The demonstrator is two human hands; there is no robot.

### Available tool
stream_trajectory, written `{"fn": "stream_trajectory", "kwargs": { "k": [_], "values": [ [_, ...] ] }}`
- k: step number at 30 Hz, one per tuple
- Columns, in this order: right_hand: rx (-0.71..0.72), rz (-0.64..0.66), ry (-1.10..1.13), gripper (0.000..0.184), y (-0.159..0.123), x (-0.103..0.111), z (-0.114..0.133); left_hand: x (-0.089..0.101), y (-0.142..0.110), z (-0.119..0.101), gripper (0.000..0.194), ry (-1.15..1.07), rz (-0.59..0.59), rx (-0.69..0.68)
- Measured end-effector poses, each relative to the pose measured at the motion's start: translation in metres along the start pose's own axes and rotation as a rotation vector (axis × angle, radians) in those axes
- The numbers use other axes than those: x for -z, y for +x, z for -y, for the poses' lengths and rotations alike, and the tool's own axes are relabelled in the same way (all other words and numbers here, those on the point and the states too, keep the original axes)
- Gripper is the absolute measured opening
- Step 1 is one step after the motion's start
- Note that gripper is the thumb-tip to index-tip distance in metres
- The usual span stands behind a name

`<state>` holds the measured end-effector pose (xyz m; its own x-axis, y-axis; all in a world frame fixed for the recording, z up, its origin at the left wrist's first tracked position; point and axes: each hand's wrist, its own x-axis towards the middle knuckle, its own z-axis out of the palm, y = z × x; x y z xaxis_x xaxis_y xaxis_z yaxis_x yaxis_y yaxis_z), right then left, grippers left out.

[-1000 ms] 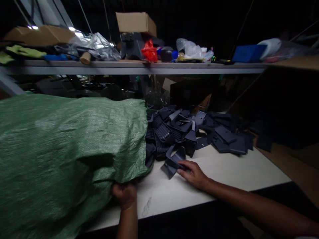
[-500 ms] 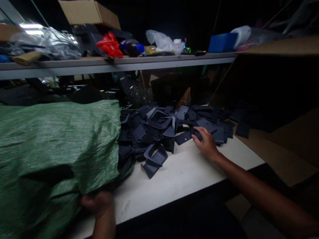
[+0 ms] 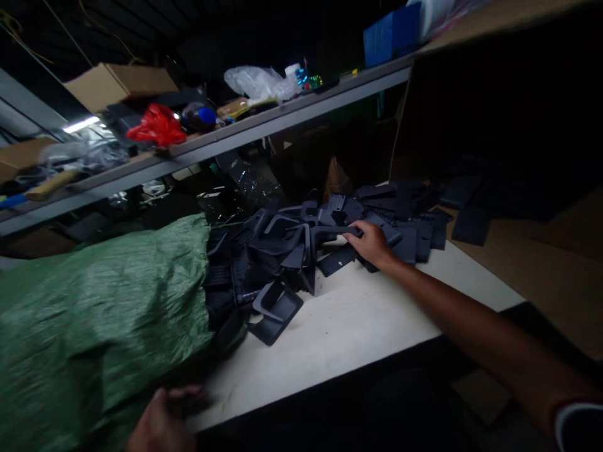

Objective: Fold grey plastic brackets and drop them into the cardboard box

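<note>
A big green woven sack (image 3: 98,320) lies on its side on the white table (image 3: 339,333), its mouth facing right. A heap of dark grey plastic parts (image 3: 301,242) spills out of it across the table. My right hand (image 3: 372,242) reaches far into the heap, fingers curled over a dark part there. My left hand (image 3: 164,420) is at the near table edge under the sack's lower corner, blurred, fingers bent against the sack's edge. One frame-shaped part (image 3: 276,307) lies apart, nearest to me.
A grey shelf (image 3: 226,141) runs above the table with cardboard boxes, a red bag (image 3: 155,125), clear plastic bags and a blue box (image 3: 389,31). Brown cardboard (image 3: 541,263) stands at the right. Behind the heap it is dark, with a clear bottle (image 3: 247,179).
My right hand moved from the near frame-shaped part up and away into the heap. The view swung and tilted. My left hand slid lower along the sack's edge.
</note>
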<state>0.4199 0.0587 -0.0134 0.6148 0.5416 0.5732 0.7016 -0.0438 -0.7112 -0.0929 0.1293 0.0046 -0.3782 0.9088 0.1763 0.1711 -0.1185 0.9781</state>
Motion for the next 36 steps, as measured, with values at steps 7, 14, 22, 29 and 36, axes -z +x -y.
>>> {"fn": "stream_trajectory", "kwargs": {
  "k": [7,14,22,29,36],
  "values": [
    [-0.111,-0.200,0.240,0.018,-0.063,0.044,0.042,-0.030,-0.094,-0.050,0.040,0.216,0.538,-0.094],
    [0.367,0.076,0.421,0.009,-0.153,0.040,0.114,-0.129,-0.155,-0.061,0.071,-0.306,1.037,0.208],
    [0.185,0.433,0.383,0.019,-0.154,0.028,0.103,-0.111,-0.144,-0.076,0.057,-0.548,0.545,0.477],
    [-0.065,0.477,-0.033,0.026,-0.084,-0.032,0.060,-0.049,-0.142,-0.045,0.059,-0.372,0.790,0.617],
    [-0.120,0.535,-0.031,0.013,-0.084,-0.043,0.063,-0.019,-0.142,-0.013,0.054,-0.472,1.098,0.819]
  ]
}}
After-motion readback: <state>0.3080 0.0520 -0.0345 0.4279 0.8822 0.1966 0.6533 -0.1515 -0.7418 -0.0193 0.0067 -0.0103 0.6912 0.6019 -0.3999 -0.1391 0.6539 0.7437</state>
